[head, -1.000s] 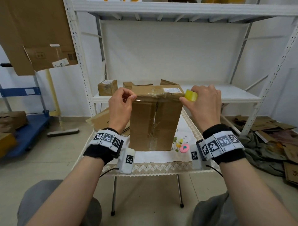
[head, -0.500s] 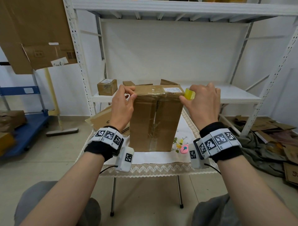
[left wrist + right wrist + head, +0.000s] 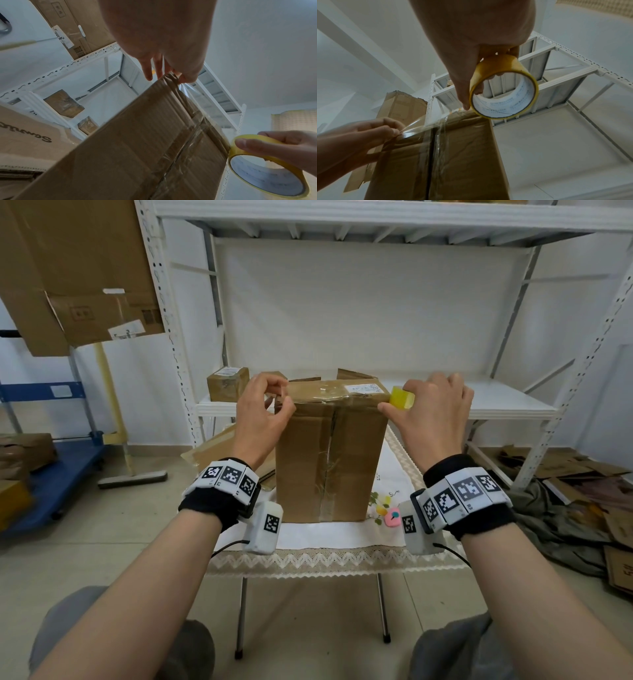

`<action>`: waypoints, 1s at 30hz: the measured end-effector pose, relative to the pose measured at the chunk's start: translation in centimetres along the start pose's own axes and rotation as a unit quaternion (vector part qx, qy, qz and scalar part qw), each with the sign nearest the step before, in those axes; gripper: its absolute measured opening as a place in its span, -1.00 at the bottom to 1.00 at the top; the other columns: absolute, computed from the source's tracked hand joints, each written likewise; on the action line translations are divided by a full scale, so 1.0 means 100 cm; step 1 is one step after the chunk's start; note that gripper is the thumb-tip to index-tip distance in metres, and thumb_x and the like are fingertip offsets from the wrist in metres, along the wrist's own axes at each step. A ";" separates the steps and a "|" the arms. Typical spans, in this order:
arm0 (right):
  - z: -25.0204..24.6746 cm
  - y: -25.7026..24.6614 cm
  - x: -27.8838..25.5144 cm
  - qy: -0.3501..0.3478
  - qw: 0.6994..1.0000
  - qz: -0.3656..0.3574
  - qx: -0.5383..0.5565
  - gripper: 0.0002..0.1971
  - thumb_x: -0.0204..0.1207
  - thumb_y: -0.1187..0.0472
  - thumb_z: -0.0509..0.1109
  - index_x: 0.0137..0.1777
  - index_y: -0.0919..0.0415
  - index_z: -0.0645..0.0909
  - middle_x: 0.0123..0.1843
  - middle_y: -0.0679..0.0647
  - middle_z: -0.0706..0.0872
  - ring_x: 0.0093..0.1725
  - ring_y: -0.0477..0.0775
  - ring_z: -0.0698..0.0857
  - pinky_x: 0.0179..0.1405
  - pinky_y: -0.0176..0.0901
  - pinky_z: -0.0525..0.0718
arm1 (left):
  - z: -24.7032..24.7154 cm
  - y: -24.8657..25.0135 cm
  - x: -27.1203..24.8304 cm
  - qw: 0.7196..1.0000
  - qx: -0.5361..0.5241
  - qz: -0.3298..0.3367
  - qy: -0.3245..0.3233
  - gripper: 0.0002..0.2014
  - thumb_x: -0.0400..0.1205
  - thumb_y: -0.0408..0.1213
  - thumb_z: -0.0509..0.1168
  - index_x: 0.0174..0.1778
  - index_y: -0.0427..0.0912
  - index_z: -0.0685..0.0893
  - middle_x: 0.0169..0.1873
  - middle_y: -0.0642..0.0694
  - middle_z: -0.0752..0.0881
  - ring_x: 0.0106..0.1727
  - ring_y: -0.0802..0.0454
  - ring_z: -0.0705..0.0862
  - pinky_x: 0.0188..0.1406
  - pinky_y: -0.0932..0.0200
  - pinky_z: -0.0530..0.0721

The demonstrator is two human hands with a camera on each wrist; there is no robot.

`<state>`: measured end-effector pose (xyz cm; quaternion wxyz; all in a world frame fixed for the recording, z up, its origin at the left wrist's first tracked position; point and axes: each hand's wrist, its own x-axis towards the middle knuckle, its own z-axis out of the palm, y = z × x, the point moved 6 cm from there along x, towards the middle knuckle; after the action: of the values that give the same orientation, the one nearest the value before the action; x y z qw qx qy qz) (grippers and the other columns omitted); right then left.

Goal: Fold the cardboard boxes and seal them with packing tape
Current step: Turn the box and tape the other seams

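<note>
Brown corrugated cardboard box (image 3: 330,460) stands upright on the tabletop (image 3: 308,537). Since a second ago, the left hand (image 3: 262,419) pinching the clear tape strip (image 3: 419,126) has risen slightly; the right hand (image 3: 433,416) still grips the yellow tape roll (image 3: 401,397), so this strip looks nearly laid.

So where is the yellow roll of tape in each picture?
Head: yellow roll of clear packing tape, in the right hand at the tall brown cardboard box's top right corner.
Left wrist: bottom right.
Right wrist: centre.
Shared landmark: the box's taped centre seam.
</note>
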<state>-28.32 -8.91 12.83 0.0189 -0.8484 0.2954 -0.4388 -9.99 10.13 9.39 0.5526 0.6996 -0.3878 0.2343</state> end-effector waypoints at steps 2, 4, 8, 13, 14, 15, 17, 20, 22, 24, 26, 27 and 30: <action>0.005 0.007 -0.001 0.001 0.999 0.023 0.023 -0.50 0.47 -0.28 0.49 0.20 0.09 0.75 0.15 0.10 0.54 0.25 0.20 0.43 0.28 0.14 0.39 | 0.001 -0.002 0.001 1.000 0.000 -0.010 -0.009 -0.76 0.63 -0.18 0.41 0.20 -0.06 0.61 0.12 0.05 0.62 0.14 0.25 0.61 0.26 0.01 0.71; 0.009 0.015 -0.002 0.008 0.996 0.051 0.069 -0.50 0.40 -0.28 0.56 0.12 0.10 0.73 0.19 0.11 0.44 0.24 0.19 0.41 0.27 0.14 0.45 | 0.001 -0.004 0.000 0.999 -0.016 -0.024 -0.016 -0.62 0.60 -0.12 0.48 0.30 -0.06 0.58 0.13 0.00 0.62 0.16 0.22 0.62 0.25 0.22 0.69; 0.017 0.035 -0.006 0.018 0.966 0.126 0.224 -0.51 0.35 -0.17 0.65 0.02 0.18 0.61 0.27 0.14 0.34 0.16 0.09 0.39 0.22 -0.10 0.49 | 0.001 -0.006 0.000 0.999 -0.033 -0.039 -0.013 -0.49 0.55 -0.08 0.53 0.39 -0.02 0.54 0.13 0.01 0.63 0.16 0.26 0.62 0.17 0.47 0.60; 0.024 0.037 -0.012 0.033 0.952 0.114 0.283 -0.60 0.48 -0.09 0.58 -0.01 0.15 0.49 0.21 0.08 0.29 0.12 0.10 0.45 0.13 -0.13 0.50 | 0.003 0.000 -0.001 1.000 -0.004 -0.003 -0.013 -0.72 0.58 -0.12 0.50 0.13 -0.12 0.66 0.15 -0.09 0.61 0.13 0.33 0.57 0.08 0.60 0.49; 0.024 0.036 -0.013 0.033 0.950 0.112 0.290 -0.61 0.51 -0.08 0.55 0.01 0.13 0.47 0.23 0.08 0.28 0.15 0.12 0.47 0.12 -0.11 0.51 | 0.004 0.001 -0.001 1.000 -0.005 0.000 -0.014 -0.75 0.59 -0.14 0.50 0.08 -0.14 0.67 0.13 -0.11 0.62 0.11 0.31 0.57 0.06 0.61 0.47; 0.024 0.035 -0.013 0.033 0.949 0.106 0.294 -0.63 0.54 -0.08 0.52 0.03 0.11 0.44 0.24 0.07 0.26 0.18 0.15 0.48 0.11 -0.10 0.51 | 0.004 0.002 -0.001 1.000 -0.010 0.001 -0.015 -0.77 0.59 -0.17 0.51 0.05 -0.16 0.67 0.10 -0.13 0.62 0.09 0.26 0.58 0.05 0.60 0.48; 0.023 0.032 -0.011 0.038 0.951 0.090 0.293 -0.66 0.58 -0.08 0.48 0.04 0.07 0.41 0.24 0.05 0.24 0.25 0.22 0.49 0.11 -0.08 0.52 | 0.004 0.004 -0.002 0.999 -0.031 -0.006 -0.013 -0.80 0.58 -0.20 0.51 -0.01 -0.18 0.66 0.08 -0.14 0.63 0.09 0.17 0.61 0.05 0.53 0.53; 0.021 0.029 -0.009 0.041 0.957 0.074 0.277 -0.69 0.61 -0.07 0.44 0.04 0.06 0.40 0.26 0.05 0.24 0.32 0.22 0.45 0.07 -0.16 0.42 | 0.004 0.004 -0.003 0.999 -0.045 -0.024 -0.008 -0.82 0.58 -0.22 0.51 -0.08 -0.17 0.65 0.07 -0.15 0.63 0.11 0.10 0.60 0.04 0.55 0.52; 0.018 0.029 -0.009 0.043 0.964 0.075 0.250 -0.70 0.60 -0.05 0.43 0.04 0.10 0.41 0.31 0.13 0.29 0.32 0.19 0.42 0.02 -0.23 0.34 | 0.005 0.003 -0.004 0.997 -0.064 -0.046 -0.009 -0.83 0.58 -0.24 0.51 -0.11 -0.18 0.64 0.07 -0.17 0.62 0.12 0.12 0.59 0.03 0.60 0.48; 0.014 0.029 -0.008 0.050 0.967 0.074 0.238 -0.69 0.55 -0.02 0.42 0.04 0.13 0.41 0.34 0.19 0.30 0.30 0.20 0.40 0.02 -0.19 0.34 | 0.006 0.003 -0.004 0.995 -0.078 -0.058 -0.016 -0.84 0.59 -0.24 0.50 -0.14 -0.14 0.63 0.06 -0.16 0.61 0.12 0.12 0.60 0.04 0.60 0.49; 0.011 0.028 -0.008 0.049 0.967 0.069 0.241 -0.68 0.48 -0.01 0.42 0.03 0.13 0.39 0.33 0.20 0.29 0.28 0.19 0.39 0.02 -0.13 0.38 | 0.008 0.004 -0.003 0.994 -0.091 -0.062 -0.029 -0.85 0.60 -0.24 0.48 -0.16 -0.11 0.62 0.05 -0.12 0.62 0.18 0.08 0.63 0.07 0.56 0.52; 0.010 0.028 -0.008 0.048 0.967 0.067 0.242 -0.67 0.46 -0.01 0.42 0.03 0.13 0.38 0.34 0.20 0.29 0.27 0.17 0.39 0.02 -0.12 0.39 | 0.008 0.004 -0.003 0.992 -0.097 -0.066 -0.037 -0.85 0.61 -0.24 0.47 -0.18 -0.09 0.61 0.05 -0.11 0.63 0.22 0.08 0.64 0.08 0.55 0.53; 0.006 0.028 -0.007 0.057 0.967 0.061 0.241 -0.65 0.41 0.05 0.46 0.04 0.09 0.37 0.34 0.20 0.29 0.26 0.12 0.36 0.04 -0.15 0.41 | 0.007 0.004 0.000 0.992 -0.091 -0.072 -0.054 -0.83 0.62 -0.24 0.46 -0.21 -0.03 0.60 0.08 -0.09 0.67 0.27 0.09 0.65 0.21 0.39 0.58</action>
<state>-29.55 -11.00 11.08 0.2328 -0.7728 0.2332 -0.5423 -10.40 9.40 9.40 0.6074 0.6841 -0.3858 0.1197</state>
